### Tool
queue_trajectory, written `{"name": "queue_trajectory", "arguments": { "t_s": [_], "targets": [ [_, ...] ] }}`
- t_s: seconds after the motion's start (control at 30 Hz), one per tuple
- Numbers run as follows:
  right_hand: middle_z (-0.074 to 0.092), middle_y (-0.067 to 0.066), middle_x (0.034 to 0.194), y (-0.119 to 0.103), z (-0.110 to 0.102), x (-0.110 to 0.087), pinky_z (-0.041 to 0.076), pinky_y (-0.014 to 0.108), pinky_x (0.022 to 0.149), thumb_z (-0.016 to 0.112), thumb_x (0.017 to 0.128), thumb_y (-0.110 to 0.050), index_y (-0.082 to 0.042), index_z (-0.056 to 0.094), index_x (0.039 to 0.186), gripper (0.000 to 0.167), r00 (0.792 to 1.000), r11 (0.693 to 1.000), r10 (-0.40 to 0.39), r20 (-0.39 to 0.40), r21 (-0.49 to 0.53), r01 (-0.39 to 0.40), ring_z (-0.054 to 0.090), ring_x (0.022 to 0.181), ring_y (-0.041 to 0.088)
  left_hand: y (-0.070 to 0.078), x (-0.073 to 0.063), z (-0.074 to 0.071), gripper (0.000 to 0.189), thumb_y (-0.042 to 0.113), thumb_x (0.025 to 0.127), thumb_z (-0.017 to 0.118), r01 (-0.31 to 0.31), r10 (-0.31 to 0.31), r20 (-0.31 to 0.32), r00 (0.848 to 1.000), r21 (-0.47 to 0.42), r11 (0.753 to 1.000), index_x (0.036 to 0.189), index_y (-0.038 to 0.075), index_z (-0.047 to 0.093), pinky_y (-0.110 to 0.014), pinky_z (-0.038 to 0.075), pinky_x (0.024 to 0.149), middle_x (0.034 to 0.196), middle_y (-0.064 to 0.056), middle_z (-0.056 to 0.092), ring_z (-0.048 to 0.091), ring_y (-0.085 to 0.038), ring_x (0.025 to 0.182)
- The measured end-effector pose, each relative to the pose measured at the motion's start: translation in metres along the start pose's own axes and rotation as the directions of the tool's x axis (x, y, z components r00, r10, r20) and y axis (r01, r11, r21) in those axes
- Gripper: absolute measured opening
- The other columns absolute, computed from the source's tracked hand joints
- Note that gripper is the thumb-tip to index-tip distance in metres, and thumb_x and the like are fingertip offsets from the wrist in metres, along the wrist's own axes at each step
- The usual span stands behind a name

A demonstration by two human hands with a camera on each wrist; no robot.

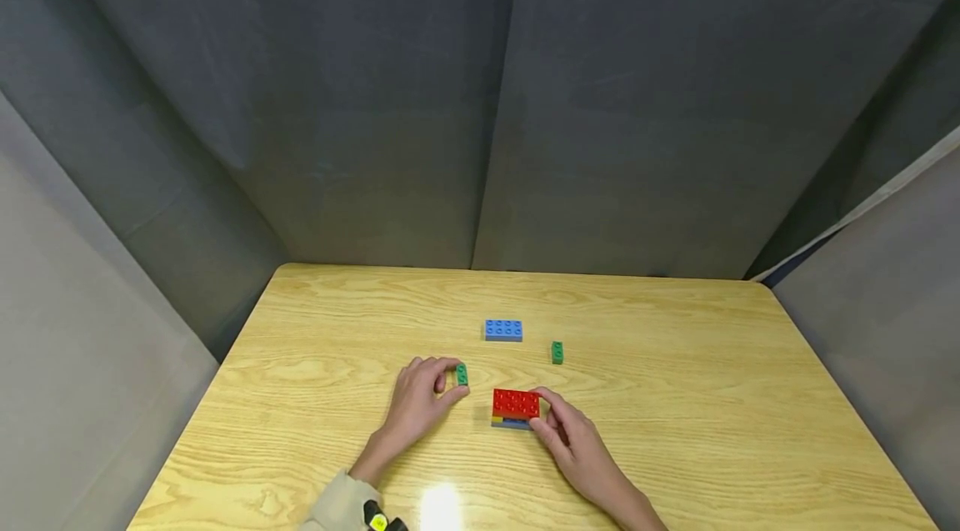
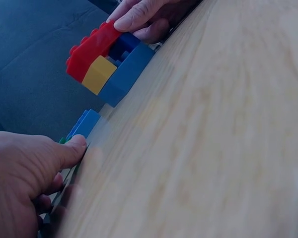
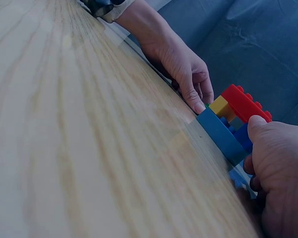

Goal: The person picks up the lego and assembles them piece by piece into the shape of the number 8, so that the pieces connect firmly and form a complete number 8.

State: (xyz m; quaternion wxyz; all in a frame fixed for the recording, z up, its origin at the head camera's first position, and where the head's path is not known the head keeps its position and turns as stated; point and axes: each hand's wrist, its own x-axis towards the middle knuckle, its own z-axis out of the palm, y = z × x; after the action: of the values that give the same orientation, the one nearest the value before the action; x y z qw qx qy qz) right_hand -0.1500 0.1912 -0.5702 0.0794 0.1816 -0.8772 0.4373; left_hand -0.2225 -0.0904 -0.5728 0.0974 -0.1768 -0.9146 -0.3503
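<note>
My left hand [image 1: 417, 402] pinches a small green two-stud brick [image 1: 462, 374] between thumb and index finger, low over the table. To its right stands a small stack of bricks: a red brick [image 1: 516, 403] on top, a yellow brick [image 2: 100, 74] and a dark blue brick [image 3: 242, 135] under it, and a longer blue brick [image 2: 126, 74] at the bottom. A gap shows between the yellow and dark blue bricks. My right hand [image 1: 576, 448] grips the right end of this stack with thumb and fingers. In the left wrist view, my thumb mostly hides the green brick.
A blue eight-stud brick [image 1: 503, 331] lies farther back on the wooden table [image 1: 697, 398]. Right of it is a second green brick [image 1: 557, 353]. Grey curtains [image 1: 375, 114] hang behind the table and at both sides.
</note>
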Motion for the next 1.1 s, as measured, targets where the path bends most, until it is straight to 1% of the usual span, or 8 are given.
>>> {"name": "queue_trajectory", "arguments": {
  "t_s": [0.17,0.37,0.47,0.63,0.73,0.9,1.0,1.1],
  "targets": [
    [0.050,-0.014,0.079,0.001,0.000,0.000,0.040,0.021,0.059,0.065,0.105,-0.023,-0.009,0.059,0.142,0.040,1.000,1.000,0.014,0.002,-0.002,-0.014,0.042,0.064,0.000,0.002,-0.001,0.001,0.040,0.034,0.086,0.087,0.003,-0.003,0.000,1.000,0.003,1.000,0.121,0.018,0.075,-0.032,0.030,0.075,0.070,0.007,0.050,0.039,-0.010,0.074],
    [0.050,-0.014,0.078,0.000,0.000,-0.001,0.039,0.020,0.059,0.065,0.105,-0.021,-0.013,0.059,0.142,0.038,1.000,1.000,-0.001,-0.004,0.005,0.001,0.042,0.064,0.000,0.006,-0.003,0.002,0.038,0.032,0.087,0.086,0.002,-0.002,-0.008,1.000,-0.023,1.000,0.120,0.016,0.075,-0.033,0.031,0.077,0.072,0.006,0.051,0.040,-0.010,0.075],
    [0.049,-0.014,0.078,0.000,0.000,-0.001,0.039,0.020,0.059,0.065,0.105,-0.021,-0.014,0.059,0.141,0.038,1.000,1.000,-0.006,-0.006,0.006,0.006,0.041,0.064,0.000,0.008,-0.002,0.001,0.038,0.032,0.088,0.085,0.016,-0.015,0.012,1.000,-0.048,0.999,0.120,0.015,0.074,-0.035,0.032,0.080,0.073,0.006,0.051,0.042,-0.011,0.077],
    [0.050,-0.014,0.079,0.000,0.000,0.000,0.039,0.020,0.059,0.065,0.105,-0.021,-0.010,0.059,0.142,0.040,1.000,1.000,0.004,-0.002,0.006,-0.004,0.041,0.064,0.000,0.012,-0.002,-0.003,0.040,0.032,0.091,0.083,0.051,-0.043,0.069,0.997,-0.106,0.993,0.125,0.015,0.071,-0.039,0.036,0.085,0.076,0.005,0.052,0.046,-0.012,0.078],
    [0.050,-0.013,0.078,-0.001,0.000,0.000,0.039,0.020,0.058,0.065,0.105,-0.022,-0.009,0.059,0.142,0.040,1.000,1.000,0.012,0.002,0.006,-0.012,0.041,0.064,0.000,0.016,-0.002,-0.005,0.042,0.032,0.092,0.082,0.064,-0.048,0.114,0.992,-0.142,0.988,0.128,0.014,0.070,-0.036,0.039,0.083,0.077,0.003,0.053,0.047,-0.011,0.076],
    [0.050,-0.013,0.079,-0.001,0.000,0.000,0.039,0.020,0.058,0.065,0.105,-0.021,-0.007,0.059,0.143,0.041,1.000,1.000,0.025,0.006,0.005,-0.025,0.041,0.064,0.000,0.023,-0.001,-0.009,0.043,0.029,0.093,0.082,0.041,-0.015,0.151,0.988,-0.172,0.984,0.130,0.012,0.069,-0.028,0.041,0.072,0.079,0.000,0.057,0.048,-0.013,0.074],
    [0.050,-0.013,0.079,-0.001,0.000,0.000,0.039,0.020,0.058,0.064,0.105,-0.022,-0.007,0.058,0.143,0.041,0.999,0.999,0.040,0.010,0.006,-0.040,0.041,0.064,0.000,0.028,0.000,-0.013,0.043,0.027,0.092,0.082,0.020,0.008,0.155,0.988,-0.177,0.984,0.130,0.012,0.069,-0.026,0.041,0.070,0.081,-0.003,0.059,0.051,-0.017,0.075],
    [0.050,-0.012,0.079,-0.002,0.000,0.000,0.039,0.021,0.058,0.064,0.106,-0.024,-0.008,0.058,0.144,0.042,0.998,0.998,0.057,0.016,0.008,-0.057,0.042,0.064,0.000,0.032,0.001,-0.018,0.043,0.027,0.093,0.081,0.002,0.028,0.163,0.986,-0.184,0.983,0.131,0.013,0.068,-0.027,0.042,0.071,0.082,-0.003,0.059,0.053,-0.020,0.076]
  ]
}}
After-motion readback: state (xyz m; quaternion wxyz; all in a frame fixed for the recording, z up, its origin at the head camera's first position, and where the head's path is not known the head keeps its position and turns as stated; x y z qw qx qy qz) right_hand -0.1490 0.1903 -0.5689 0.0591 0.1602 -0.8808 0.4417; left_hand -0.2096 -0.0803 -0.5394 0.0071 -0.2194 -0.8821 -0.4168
